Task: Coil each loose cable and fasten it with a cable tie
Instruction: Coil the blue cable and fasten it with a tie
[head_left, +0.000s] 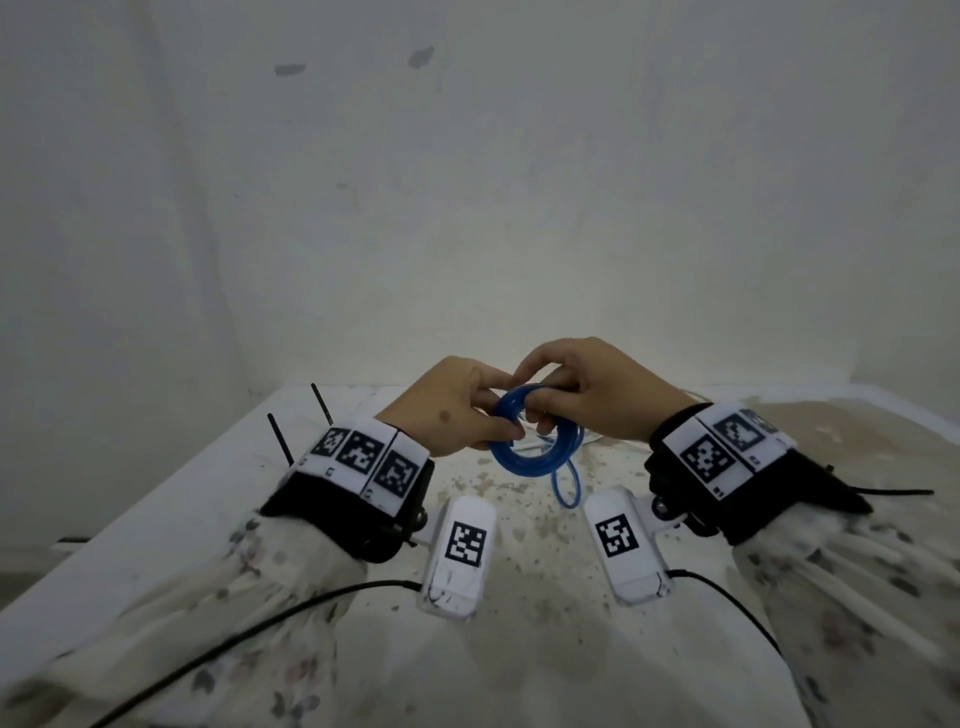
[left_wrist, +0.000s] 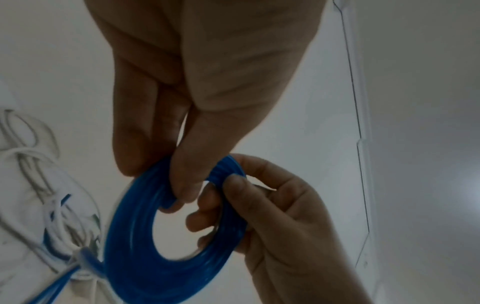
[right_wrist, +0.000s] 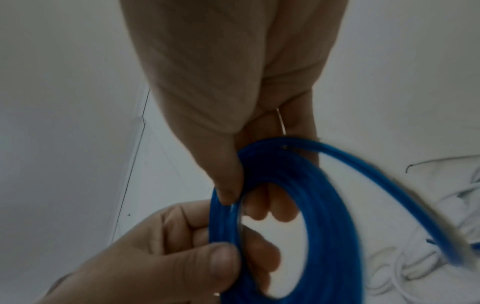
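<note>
A blue cable wound into a small coil (head_left: 537, 449) hangs in the air between both hands above the table. My left hand (head_left: 511, 423) pinches the coil's upper left side, thumb in front and fingers behind (left_wrist: 166, 185). My right hand (head_left: 543, 410) grips the upper right side, thumb outside and fingers hooked through the ring (right_wrist: 249, 203). One loose blue end (head_left: 566, 488) dangles below the coil and trails off blurred (right_wrist: 428, 222). A thin pale strip (right_wrist: 281, 121) shows between my right fingers; I cannot tell what it is.
A heap of white cables (left_wrist: 54, 216) lies on the table behind and below the coil (right_wrist: 415, 267). The white, stained table (head_left: 519, 649) ends at a wall just behind the hands; its left edge (head_left: 156, 499) runs diagonally.
</note>
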